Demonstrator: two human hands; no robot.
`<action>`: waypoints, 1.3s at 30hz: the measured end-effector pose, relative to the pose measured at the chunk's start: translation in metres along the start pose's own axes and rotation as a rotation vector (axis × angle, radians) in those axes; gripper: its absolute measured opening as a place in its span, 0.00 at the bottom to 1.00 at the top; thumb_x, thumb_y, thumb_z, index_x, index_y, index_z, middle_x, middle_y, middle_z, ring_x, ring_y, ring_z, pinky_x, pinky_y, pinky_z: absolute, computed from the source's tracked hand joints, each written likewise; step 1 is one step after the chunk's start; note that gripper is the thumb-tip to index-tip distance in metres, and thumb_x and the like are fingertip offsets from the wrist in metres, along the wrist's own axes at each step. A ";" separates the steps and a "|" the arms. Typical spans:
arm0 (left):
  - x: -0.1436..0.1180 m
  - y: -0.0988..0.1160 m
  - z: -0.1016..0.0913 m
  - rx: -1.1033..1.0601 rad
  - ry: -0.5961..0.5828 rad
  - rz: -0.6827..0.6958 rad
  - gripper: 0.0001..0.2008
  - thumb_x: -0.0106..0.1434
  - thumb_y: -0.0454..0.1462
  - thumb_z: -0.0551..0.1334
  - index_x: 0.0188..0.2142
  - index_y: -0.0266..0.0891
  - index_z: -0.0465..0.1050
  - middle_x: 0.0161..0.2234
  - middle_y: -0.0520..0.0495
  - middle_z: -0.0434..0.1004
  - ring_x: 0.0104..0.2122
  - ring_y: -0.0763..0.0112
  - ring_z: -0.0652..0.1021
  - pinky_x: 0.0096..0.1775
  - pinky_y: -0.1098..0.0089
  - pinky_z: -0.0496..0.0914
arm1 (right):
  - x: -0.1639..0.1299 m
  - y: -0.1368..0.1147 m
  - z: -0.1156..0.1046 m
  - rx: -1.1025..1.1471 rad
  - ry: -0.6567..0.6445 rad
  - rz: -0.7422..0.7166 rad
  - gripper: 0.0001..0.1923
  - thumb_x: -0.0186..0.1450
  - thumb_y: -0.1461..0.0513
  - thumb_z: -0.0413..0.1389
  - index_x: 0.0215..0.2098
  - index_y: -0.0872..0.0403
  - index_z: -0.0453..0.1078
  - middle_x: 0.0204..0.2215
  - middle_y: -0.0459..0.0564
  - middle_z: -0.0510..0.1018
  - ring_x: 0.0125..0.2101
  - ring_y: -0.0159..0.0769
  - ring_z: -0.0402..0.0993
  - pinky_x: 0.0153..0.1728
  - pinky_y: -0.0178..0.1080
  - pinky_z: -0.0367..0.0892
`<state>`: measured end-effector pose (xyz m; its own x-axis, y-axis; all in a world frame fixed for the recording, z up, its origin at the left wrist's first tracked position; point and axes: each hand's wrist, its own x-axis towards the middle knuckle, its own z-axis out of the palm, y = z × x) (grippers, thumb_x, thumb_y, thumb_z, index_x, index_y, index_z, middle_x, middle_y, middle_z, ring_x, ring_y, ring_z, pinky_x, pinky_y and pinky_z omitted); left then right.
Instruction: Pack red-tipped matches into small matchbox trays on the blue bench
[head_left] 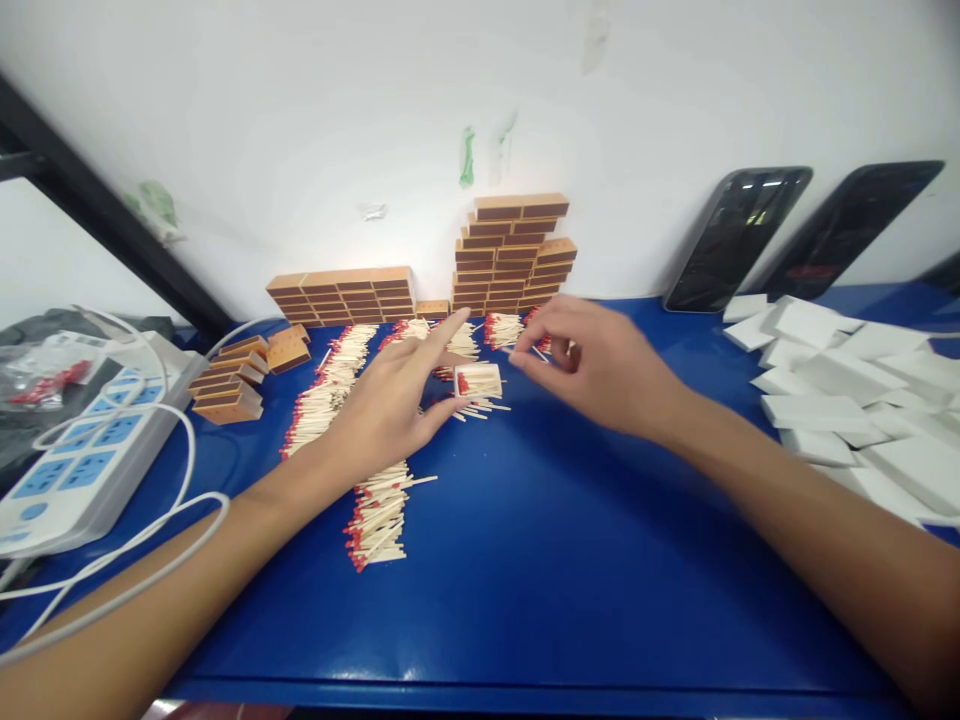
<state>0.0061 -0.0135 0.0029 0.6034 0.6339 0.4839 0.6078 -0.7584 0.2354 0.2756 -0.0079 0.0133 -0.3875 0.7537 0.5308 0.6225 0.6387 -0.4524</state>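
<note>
My left hand grips a small white matchbox tray between thumb and fingers, its index finger stretched out above. Several red-tipped matches lie inside the tray. Just to the right, my right hand has thumb and index finger pinched together, with what looks like a pale matchstick between them. Loose matches lie under and behind the tray. A long row of matches runs beside my left hand, and another bunch of matches lies below its wrist.
Brown matchboxes stand in a low stack and a taller stack against the wall. Loose matchboxes lie left, near a power strip with white cables. White trays are heaped right, below two leaning phones.
</note>
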 end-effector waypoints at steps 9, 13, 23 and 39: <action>0.001 -0.004 0.000 0.114 0.127 -0.072 0.41 0.70 0.38 0.68 0.75 0.44 0.50 0.57 0.41 0.81 0.61 0.49 0.76 0.61 0.50 0.70 | 0.008 0.039 -0.023 -0.202 -0.107 0.164 0.06 0.62 0.63 0.63 0.27 0.51 0.75 0.26 0.48 0.77 0.26 0.36 0.68 0.30 0.41 0.57; 0.001 -0.003 0.000 0.125 0.116 -0.061 0.41 0.70 0.39 0.68 0.75 0.44 0.50 0.56 0.42 0.82 0.60 0.50 0.76 0.61 0.50 0.70 | 0.005 0.043 -0.006 -0.207 -0.119 0.203 0.05 0.64 0.63 0.60 0.30 0.53 0.76 0.30 0.49 0.79 0.29 0.36 0.71 0.31 0.40 0.60; 0.002 -0.003 0.000 0.152 0.154 -0.054 0.39 0.70 0.38 0.69 0.74 0.43 0.52 0.56 0.43 0.82 0.58 0.52 0.78 0.58 0.54 0.72 | -0.001 0.029 0.014 -0.197 -0.175 0.158 0.05 0.69 0.64 0.57 0.35 0.53 0.73 0.35 0.50 0.78 0.34 0.38 0.71 0.35 0.39 0.61; 0.003 -0.005 0.002 0.160 0.205 -0.119 0.38 0.68 0.39 0.71 0.72 0.45 0.56 0.55 0.45 0.82 0.56 0.52 0.79 0.55 0.54 0.72 | -0.002 0.009 0.022 -0.247 -0.287 0.068 0.05 0.76 0.63 0.53 0.41 0.54 0.69 0.41 0.53 0.76 0.36 0.39 0.73 0.37 0.40 0.64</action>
<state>0.0055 -0.0077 0.0016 0.4157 0.6611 0.6246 0.7520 -0.6361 0.1728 0.2669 -0.0008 -0.0077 -0.4927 0.8281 0.2675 0.7848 0.5556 -0.2746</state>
